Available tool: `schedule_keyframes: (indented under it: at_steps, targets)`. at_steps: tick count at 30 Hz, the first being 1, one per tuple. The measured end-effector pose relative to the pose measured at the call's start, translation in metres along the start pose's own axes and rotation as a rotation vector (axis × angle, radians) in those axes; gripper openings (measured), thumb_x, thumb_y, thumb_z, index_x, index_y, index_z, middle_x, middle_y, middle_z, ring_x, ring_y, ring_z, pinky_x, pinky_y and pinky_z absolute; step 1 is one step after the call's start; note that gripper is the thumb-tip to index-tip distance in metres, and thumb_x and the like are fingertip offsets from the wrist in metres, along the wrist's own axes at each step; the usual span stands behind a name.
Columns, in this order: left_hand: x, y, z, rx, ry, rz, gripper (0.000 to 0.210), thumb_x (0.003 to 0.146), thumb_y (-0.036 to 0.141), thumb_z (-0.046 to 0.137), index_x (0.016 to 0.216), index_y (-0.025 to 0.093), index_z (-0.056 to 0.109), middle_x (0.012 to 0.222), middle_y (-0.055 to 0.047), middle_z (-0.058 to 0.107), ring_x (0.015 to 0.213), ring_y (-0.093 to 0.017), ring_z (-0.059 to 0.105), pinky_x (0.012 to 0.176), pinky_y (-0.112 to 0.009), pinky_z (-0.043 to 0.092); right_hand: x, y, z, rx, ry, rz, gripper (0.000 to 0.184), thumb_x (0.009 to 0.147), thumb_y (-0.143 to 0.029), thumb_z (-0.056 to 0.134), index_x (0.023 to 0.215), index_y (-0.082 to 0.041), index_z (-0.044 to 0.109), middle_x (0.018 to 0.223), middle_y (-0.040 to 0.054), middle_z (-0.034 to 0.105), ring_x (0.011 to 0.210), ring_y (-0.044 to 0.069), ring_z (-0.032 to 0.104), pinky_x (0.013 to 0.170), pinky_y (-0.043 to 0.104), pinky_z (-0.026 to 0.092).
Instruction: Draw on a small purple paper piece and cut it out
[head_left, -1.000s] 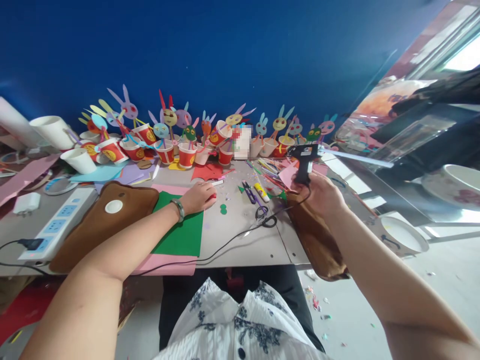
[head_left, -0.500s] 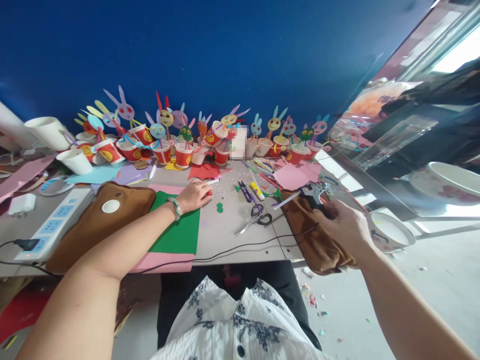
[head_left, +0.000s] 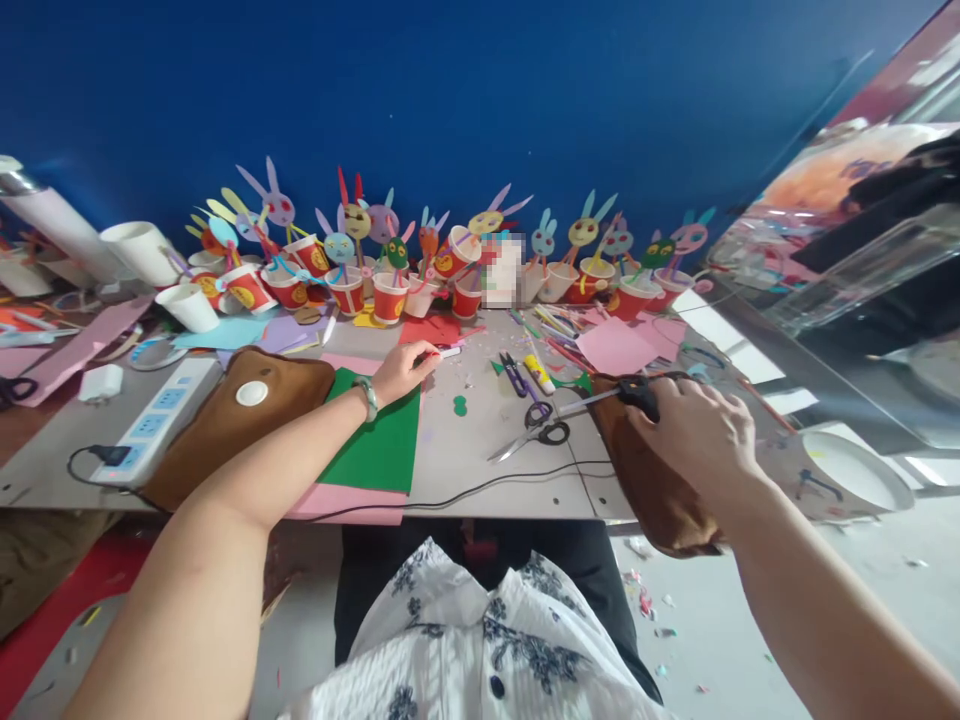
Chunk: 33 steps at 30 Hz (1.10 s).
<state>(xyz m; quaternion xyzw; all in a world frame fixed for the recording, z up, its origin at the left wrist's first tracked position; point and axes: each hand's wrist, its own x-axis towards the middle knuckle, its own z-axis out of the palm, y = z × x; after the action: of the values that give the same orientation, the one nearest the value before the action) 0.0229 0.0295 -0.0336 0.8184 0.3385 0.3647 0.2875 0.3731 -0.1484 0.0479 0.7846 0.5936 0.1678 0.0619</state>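
Note:
My left hand point(head_left: 401, 376), a bracelet at its wrist, reaches over the green paper point(head_left: 382, 445). Its fingers are closed on a small red piece point(head_left: 436, 352) that I cannot make out well, close to a white marker point(head_left: 450, 352). My right hand point(head_left: 701, 425) is wrapped round a black hot glue gun point(head_left: 640, 397), with a pale glue stick point(head_left: 589, 402) pointing left from it. Beneath that hand lies a brown plush pouch point(head_left: 637, 480). Black-handled scissors point(head_left: 536, 430) rest between the hands, beside a yellow glue tube point(head_left: 538, 373) and a small green cutout point(head_left: 460, 405).
Paper cups point(head_left: 390, 298) with rabbit-faced figures line the blue wall. At left are a power strip point(head_left: 165, 425) and a second brown pouch point(head_left: 217, 440). A black cord point(head_left: 480, 492) crosses the table's front. Pink paper point(head_left: 630, 345) lies back right; a white bowl point(head_left: 855, 475) stands far right.
My left hand has moved slightly away from me with the red piece. My right hand has turned over the glue gun, its back now upward. The view has shifted a little left.

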Motion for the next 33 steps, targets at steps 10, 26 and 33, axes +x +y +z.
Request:
schedule_keyframes:
  at_steps: [10, 26, 33]
  targets:
    - [0.001, 0.000, -0.002, -0.075, 0.014, -0.065, 0.042, 0.096, 0.053, 0.045, 0.084, 0.017, 0.062, 0.078, -0.002, 0.066, 0.075, -0.014, 0.059, 0.073, -0.025, 0.045, 0.015, -0.119, -0.021, 0.248, -0.211, -0.797, 0.039, 0.096, -0.026, 0.049, 0.133, -0.020, 0.061, 0.102, 0.0099, 0.071, 0.092, 0.023, 0.067, 0.071, 0.030, 0.043]
    - [0.004, -0.001, 0.003, 0.073, -0.075, 0.024, 0.024, 0.089, 0.027, 0.061, 0.110, 0.016, 0.069, 0.097, -0.008, 0.069, 0.092, -0.019, 0.064, 0.089, -0.035, 0.050, 0.026, -0.142, 0.015, 0.316, -0.093, -0.916, 0.034, 0.105, -0.029, 0.037, 0.127, -0.021, 0.062, 0.094, 0.0075, 0.067, 0.071, 0.016, 0.063, 0.055, 0.030, 0.022]
    - [0.006, 0.006, -0.007, 0.262, -0.138, 0.164, 0.036, 0.081, 0.033, 0.075, 0.113, 0.018, 0.068, 0.108, -0.009, 0.070, 0.104, -0.022, 0.064, 0.099, -0.041, 0.049, 0.026, -0.140, 0.020, 0.386, -0.036, -0.927, 0.027, 0.103, -0.026, 0.043, 0.117, -0.017, 0.064, 0.090, 0.0078, 0.067, 0.071, 0.016, 0.063, 0.057, 0.030, 0.024]
